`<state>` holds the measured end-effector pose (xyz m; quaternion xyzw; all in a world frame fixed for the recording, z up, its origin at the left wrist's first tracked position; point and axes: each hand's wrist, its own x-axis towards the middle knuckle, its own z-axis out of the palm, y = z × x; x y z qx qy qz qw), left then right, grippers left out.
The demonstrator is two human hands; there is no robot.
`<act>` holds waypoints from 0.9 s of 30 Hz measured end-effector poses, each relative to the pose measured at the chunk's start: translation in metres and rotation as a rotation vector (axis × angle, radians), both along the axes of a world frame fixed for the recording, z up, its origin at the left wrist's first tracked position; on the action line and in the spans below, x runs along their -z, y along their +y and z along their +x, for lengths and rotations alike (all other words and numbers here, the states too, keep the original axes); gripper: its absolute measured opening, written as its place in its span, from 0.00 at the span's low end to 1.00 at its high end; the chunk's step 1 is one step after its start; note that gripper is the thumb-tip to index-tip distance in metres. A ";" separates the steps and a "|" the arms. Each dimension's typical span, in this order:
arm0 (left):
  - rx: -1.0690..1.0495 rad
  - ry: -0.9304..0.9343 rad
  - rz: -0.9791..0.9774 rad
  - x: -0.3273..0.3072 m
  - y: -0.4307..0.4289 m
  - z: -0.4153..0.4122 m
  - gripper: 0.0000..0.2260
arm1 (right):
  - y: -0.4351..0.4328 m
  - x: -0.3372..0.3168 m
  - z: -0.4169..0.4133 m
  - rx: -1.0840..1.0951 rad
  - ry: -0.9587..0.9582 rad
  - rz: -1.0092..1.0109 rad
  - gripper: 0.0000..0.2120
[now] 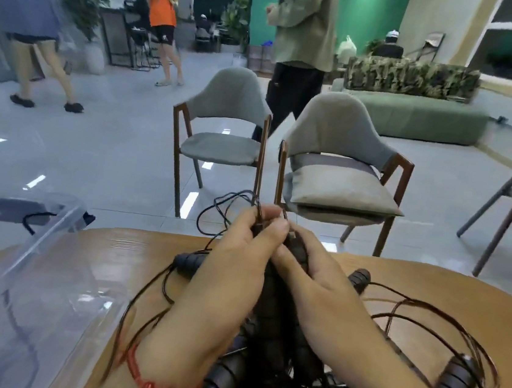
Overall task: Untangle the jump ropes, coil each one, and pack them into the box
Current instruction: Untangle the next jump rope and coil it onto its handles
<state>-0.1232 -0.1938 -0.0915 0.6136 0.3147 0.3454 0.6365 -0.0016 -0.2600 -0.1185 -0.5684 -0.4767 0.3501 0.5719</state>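
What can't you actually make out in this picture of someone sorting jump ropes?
How many jump ropes there are: head view, the forearms cover the pile and the bottom edge cuts it off.
How the cord leaves the handle: head view, the left hand and right hand grip round it.
What the clear box holds: head view, the left edge cuts it off and reflections blur it.

Two wood-framed grey chairs (225, 117) are standing at 12 o'clock on a glossy grey floor (110, 145) that is reflecting lights; a green sofa (416, 116) is sitting at 2 o'clock before a green wall (374, 12).
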 end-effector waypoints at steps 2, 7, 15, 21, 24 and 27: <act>0.079 0.079 0.024 -0.001 -0.007 0.003 0.10 | 0.004 0.000 0.005 0.116 0.109 0.044 0.13; 0.105 0.104 0.036 0.007 -0.016 0.013 0.26 | 0.007 0.000 0.009 0.143 0.263 0.045 0.11; -0.248 -0.042 0.119 0.005 -0.015 0.014 0.19 | 0.013 -0.002 -0.004 0.092 0.258 -0.017 0.10; -0.156 0.042 0.302 0.010 -0.003 0.016 0.21 | 0.010 -0.004 0.010 0.201 0.506 0.129 0.13; 0.030 0.253 0.336 0.009 0.009 0.006 0.18 | 0.012 -0.007 0.020 0.324 0.548 0.247 0.14; 0.208 0.399 0.413 0.005 0.006 -0.002 0.14 | 0.014 -0.006 0.022 0.378 0.556 0.334 0.16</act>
